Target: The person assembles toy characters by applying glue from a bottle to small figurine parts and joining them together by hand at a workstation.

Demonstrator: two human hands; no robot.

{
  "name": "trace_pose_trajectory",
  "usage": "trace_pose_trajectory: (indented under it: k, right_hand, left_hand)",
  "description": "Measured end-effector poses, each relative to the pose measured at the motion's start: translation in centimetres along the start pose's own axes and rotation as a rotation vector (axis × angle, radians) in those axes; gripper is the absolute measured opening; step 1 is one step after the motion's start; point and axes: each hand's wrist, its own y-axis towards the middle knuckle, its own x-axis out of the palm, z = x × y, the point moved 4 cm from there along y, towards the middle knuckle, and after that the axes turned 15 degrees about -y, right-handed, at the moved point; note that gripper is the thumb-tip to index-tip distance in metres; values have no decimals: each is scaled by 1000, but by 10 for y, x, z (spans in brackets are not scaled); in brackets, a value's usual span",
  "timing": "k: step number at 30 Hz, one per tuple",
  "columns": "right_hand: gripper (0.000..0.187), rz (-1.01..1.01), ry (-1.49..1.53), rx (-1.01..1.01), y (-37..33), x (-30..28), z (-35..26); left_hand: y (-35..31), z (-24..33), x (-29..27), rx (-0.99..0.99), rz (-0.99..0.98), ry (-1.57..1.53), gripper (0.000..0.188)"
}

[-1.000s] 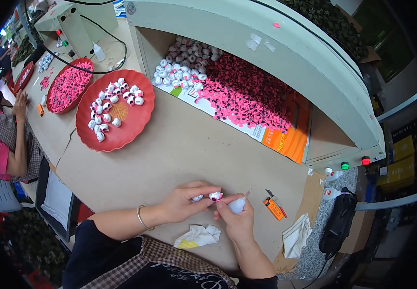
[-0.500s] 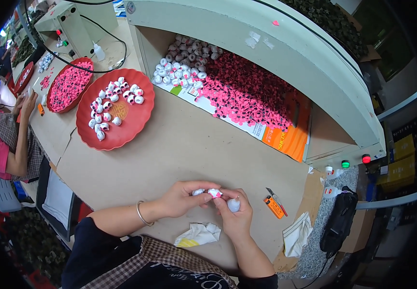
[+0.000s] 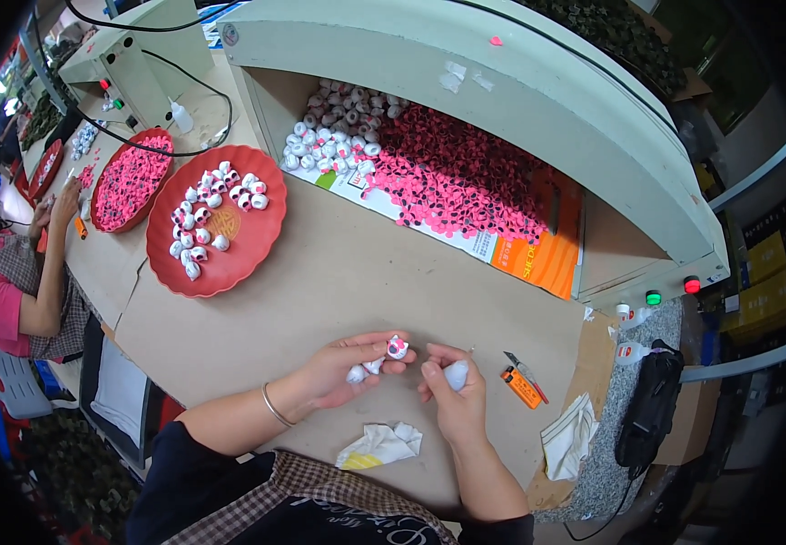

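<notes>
The left hand (image 3: 343, 371) has its grip narrowed on a white piece (image 3: 397, 348) with pink and black marks, held at the fingertips above the worktop (image 3: 348, 282); more white beads (image 3: 358, 373) sit in its fingers. Just to the right, apart from the piece, the right hand (image 3: 462, 400) has its grip wrapped around a small bottle (image 3: 456, 375). Farther right lie a lighter (image 3: 521, 389) and a knife (image 3: 522, 367). Far left, a red tray (image 3: 255, 238) carries similar pieces; pink bits (image 3: 457, 195) are heaped at the far side.
</notes>
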Motion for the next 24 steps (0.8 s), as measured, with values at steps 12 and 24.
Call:
trace_pose_trajectory:
  k: [12, 24]
  right_hand:
    - [28, 10, -99, 90, 6, -2, 15]
    - [46, -11, 71, -238, -6, -1, -15]
  left_hand:
    - [-24, 96, -20, 566, -213, -498, 29]
    - [-3, 3, -14, 13, -125, -78, 32]
